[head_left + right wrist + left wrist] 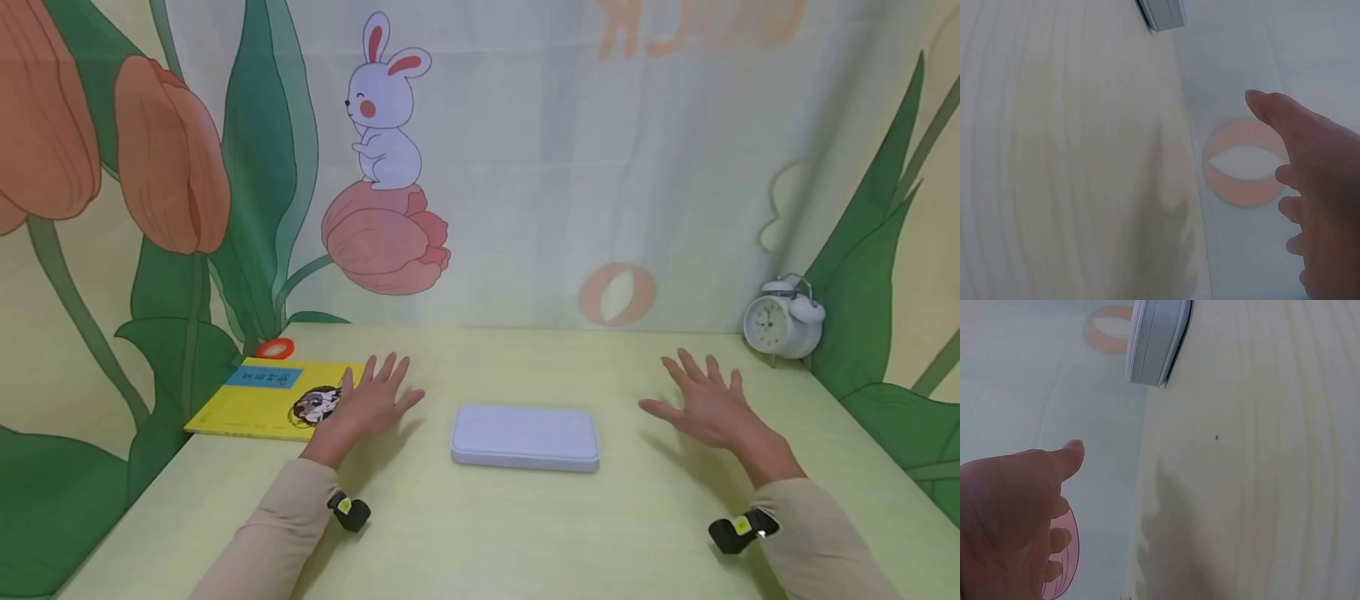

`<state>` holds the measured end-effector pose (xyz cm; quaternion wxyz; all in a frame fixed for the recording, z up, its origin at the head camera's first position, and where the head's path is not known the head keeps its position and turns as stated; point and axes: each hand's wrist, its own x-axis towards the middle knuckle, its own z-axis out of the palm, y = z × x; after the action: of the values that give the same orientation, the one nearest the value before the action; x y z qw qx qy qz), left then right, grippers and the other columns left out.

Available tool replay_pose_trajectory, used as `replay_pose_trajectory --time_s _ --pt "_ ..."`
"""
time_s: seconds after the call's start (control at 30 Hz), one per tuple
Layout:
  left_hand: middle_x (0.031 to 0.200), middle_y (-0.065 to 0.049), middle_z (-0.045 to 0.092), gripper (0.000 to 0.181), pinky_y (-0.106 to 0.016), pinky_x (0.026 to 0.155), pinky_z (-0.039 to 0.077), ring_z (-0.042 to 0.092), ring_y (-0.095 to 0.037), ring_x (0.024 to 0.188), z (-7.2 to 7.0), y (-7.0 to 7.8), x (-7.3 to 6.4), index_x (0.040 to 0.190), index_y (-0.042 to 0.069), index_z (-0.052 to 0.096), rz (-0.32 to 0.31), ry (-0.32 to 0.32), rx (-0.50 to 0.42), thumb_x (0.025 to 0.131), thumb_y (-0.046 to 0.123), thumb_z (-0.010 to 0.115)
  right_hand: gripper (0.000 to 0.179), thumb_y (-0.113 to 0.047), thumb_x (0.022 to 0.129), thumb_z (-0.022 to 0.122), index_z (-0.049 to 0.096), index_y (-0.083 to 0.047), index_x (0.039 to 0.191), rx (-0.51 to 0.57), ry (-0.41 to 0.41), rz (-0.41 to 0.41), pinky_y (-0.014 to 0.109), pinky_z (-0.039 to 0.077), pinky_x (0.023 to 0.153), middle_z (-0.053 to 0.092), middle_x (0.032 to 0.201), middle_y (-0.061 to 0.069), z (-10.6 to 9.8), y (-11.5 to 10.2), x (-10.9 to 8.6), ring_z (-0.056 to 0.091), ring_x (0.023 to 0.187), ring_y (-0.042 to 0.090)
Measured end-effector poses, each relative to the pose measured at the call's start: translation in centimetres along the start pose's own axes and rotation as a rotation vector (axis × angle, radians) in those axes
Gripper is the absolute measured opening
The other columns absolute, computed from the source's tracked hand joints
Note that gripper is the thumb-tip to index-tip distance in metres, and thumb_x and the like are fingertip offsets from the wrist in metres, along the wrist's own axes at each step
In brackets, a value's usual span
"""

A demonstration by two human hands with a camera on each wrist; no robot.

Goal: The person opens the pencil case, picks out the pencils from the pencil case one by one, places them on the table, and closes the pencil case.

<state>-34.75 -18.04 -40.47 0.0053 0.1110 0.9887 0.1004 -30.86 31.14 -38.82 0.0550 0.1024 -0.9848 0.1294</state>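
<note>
A pale lavender flat case (525, 435) with rounded corners lies closed on the table, between my two hands. To its left, my left hand (367, 408) hovers palm down with fingers spread, holding nothing; it overlaps the right end of a yellow book (258, 404) in the head view. My right hand (708, 408) hovers on the other side of the case, fingers spread and nothing in it. In both wrist views an end of the case (1160, 340) shows near the top, apart from the hand, and each hand casts a shadow on the table.
An orange-red ring, perhaps a tape roll (275, 348), lies behind the book at the back left. A white twin-bell alarm clock (783, 321) stands at the back right corner. Behind the pale wooden table (525, 533) hangs a curtain (525, 167) printed with tulips and a rabbit.
</note>
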Motion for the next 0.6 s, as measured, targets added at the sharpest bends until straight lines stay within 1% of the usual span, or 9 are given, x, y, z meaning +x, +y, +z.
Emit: replay_pose_trajectory --time_s 0.17,0.3,0.4,0.47,0.6 --pt "0.166 -0.017 0.01 0.078 -0.065 0.115 -0.002 0.003 -0.043 0.15 -0.1 0.6 0.1 0.161 0.011 0.016 0.029 0.02 -0.028 0.102 0.056 0.04 0.097 -0.067 0.092 0.053 0.026 0.001 0.156 0.046 -0.006 -0.03 0.077 -0.006 0.105 0.013 0.16 0.03 -0.1 -1.0 0.0 0.002 0.141 0.061" --pt "0.165 -0.017 0.01 0.079 -0.064 0.116 0.0 0.003 -0.042 0.15 0.0 1.1 0.2 0.161 0.01 0.015 0.041 0.02 -0.033 0.102 0.056 0.041 0.097 -0.064 0.093 0.054 0.024 0.003 0.156 0.096 -0.015 -0.045 0.075 -0.005 0.107 0.014 0.16 0.03 -0.1 -1.8 0.0 0.003 0.142 0.059" --pt "0.165 -0.016 0.01 0.08 -0.063 0.117 0.0 0.004 -0.041 0.15 -0.1 1.3 0.1 0.161 0.009 0.014 0.053 0.016 -0.053 0.102 0.056 0.041 0.096 -0.064 0.093 0.054 0.024 0.003 0.156 0.121 -0.018 -0.057 0.074 -0.004 0.108 0.015 0.161 0.028 0.0 -2.4 -0.1 0.003 0.143 0.058" --pt "0.165 -0.017 0.011 0.08 -0.063 0.117 0.001 0.005 -0.042 0.15 -0.1 1.5 0.0 0.161 0.008 0.014 0.074 0.012 -0.087 0.102 0.055 0.042 0.095 -0.063 0.093 0.055 0.025 0.002 0.156 0.135 -0.014 -0.072 0.074 -0.004 0.108 0.015 0.161 0.028 0.0 -2.7 -0.1 0.003 0.143 0.058" --pt "0.165 -0.019 0.013 0.08 -0.062 0.117 0.008 0.009 -0.042 0.149 0.0 1.8 -0.2 0.16 0.006 0.013 0.134 -0.017 -0.179 0.102 0.052 0.044 0.095 -0.062 0.094 0.056 0.024 0.002 0.156 0.146 -0.014 -0.099 0.074 -0.004 0.108 0.016 0.161 0.027 0.5 -3.1 0.0 0.004 0.144 0.057"
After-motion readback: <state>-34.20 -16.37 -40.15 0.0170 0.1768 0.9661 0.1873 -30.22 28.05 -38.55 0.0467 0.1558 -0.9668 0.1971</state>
